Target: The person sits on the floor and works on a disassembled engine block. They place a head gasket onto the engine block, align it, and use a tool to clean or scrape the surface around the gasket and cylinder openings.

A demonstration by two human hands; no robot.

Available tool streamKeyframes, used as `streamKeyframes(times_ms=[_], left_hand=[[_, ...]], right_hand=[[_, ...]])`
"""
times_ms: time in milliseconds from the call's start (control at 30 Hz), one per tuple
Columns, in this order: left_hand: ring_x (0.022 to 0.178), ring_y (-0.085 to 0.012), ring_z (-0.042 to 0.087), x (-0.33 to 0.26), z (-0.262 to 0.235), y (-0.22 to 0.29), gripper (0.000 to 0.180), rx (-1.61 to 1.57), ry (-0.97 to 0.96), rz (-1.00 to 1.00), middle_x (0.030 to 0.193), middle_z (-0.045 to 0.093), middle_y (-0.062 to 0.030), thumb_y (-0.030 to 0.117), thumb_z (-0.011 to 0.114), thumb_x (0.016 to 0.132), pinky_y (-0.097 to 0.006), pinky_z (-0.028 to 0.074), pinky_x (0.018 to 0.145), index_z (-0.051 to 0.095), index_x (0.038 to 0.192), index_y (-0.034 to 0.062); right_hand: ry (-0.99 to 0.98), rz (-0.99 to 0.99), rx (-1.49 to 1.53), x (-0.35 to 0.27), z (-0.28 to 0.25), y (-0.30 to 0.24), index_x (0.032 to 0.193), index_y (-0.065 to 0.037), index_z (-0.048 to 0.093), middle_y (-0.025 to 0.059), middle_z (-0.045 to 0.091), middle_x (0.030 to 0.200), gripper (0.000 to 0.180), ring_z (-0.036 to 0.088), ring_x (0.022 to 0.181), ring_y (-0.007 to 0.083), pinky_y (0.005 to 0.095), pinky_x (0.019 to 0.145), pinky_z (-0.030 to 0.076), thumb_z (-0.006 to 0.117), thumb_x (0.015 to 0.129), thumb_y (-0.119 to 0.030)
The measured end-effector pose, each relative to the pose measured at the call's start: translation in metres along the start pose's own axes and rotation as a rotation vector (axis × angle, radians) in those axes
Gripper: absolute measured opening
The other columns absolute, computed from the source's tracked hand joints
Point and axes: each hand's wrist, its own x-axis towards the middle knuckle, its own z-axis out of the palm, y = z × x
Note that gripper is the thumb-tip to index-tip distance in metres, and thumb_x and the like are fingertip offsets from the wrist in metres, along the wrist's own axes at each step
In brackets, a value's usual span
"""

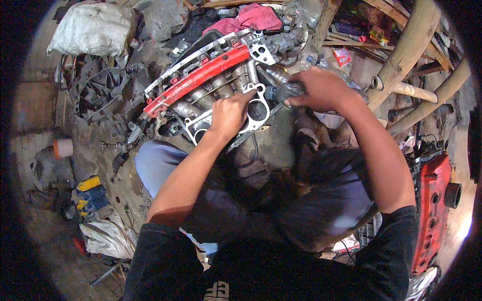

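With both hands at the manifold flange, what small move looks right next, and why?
Probably a short turn of the grey tool in the right hand: it points at the intake manifold's white flange, which the left hand already presses on, steadying it.

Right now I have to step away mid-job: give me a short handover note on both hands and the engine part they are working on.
Left hand: fingers pressed on the white metal flange of the grey intake manifold with the red rail; whether it grips is unclear.
Right hand: closed around a dark grey tool handle, its tip at the flange.
The manifold rests tilted above the person's knees on the dirt floor. A pink rag lies behind it, a red engine cover to the right.
Done: flange exposed.
Left: work at the flange appears under way; progress cannot be judged.
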Motion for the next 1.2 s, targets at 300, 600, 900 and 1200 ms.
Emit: streamKeyframes(times_ms=[300, 600, 900, 1200], left_hand=[[0.079, -0.0355, 0.072, -0.002, -0.001, 0.002, 0.043, -0.030, -0.035, 0.022, 0.096, 0.073, -0.0130, 0.005, 0.061, 0.086, -0.047, 0.059, 0.071, 0.068, 0.126, 0.0182], [0.082, -0.0372, 0.071, -0.001, -0.001, 0.002, 0.042, -0.041, -0.010, -0.004, 0.096, 0.072, -0.0150, 0.003, 0.063, 0.084, -0.050, 0.058, 0.074, 0.068, 0.123, 0.0155], [0.089, -0.0372, 0.072, 0.004, -0.002, 0.003, 0.046, -0.069, -0.011, -0.047, 0.100, 0.073, -0.0195, -0.002, 0.071, 0.073, -0.048, 0.059, 0.079, 0.068, 0.117, 0.0096], [0.083, -0.0377, 0.072, 0.005, -0.005, 0.004, 0.037, -0.009, -0.040, -0.028, 0.095, 0.073, -0.0181, 0.002, 0.070, 0.078, -0.049, 0.059, 0.075, 0.068, 0.114, 0.0093]], right_hand=[[0.093, -0.049, -0.003, -0.002, 0.010, 0.008, 0.121, -0.003, 0.066, 0.0248, 0.068, 0.116, 0.066, 0.067, 0.110, 0.0422, 0.0515, 0.095, 0.053, 0.076, 0.083, -0.056], [0.085, -0.045, 0.000, -0.007, 0.003, 0.003, 0.118, -0.003, 0.068, 0.0247, 0.069, 0.116, 0.064, 0.067, 0.110, 0.0425, 0.0514, 0.095, 0.053, 0.076, 0.083, -0.055], [0.113, -0.059, 0.007, -0.004, 0.012, 0.007, 0.117, -0.004, 0.069, 0.0239, 0.069, 0.113, 0.060, 0.067, 0.109, 0.0421, 0.0523, 0.094, 0.053, 0.077, 0.083, -0.053], [0.131, -0.045, -0.013, -0.006, 0.012, 0.000, 0.115, -0.005, 0.068, 0.0227, 0.069, 0.112, 0.058, 0.067, 0.108, 0.0424, 0.0523, 0.093, 0.053, 0.077, 0.083, -0.052]])
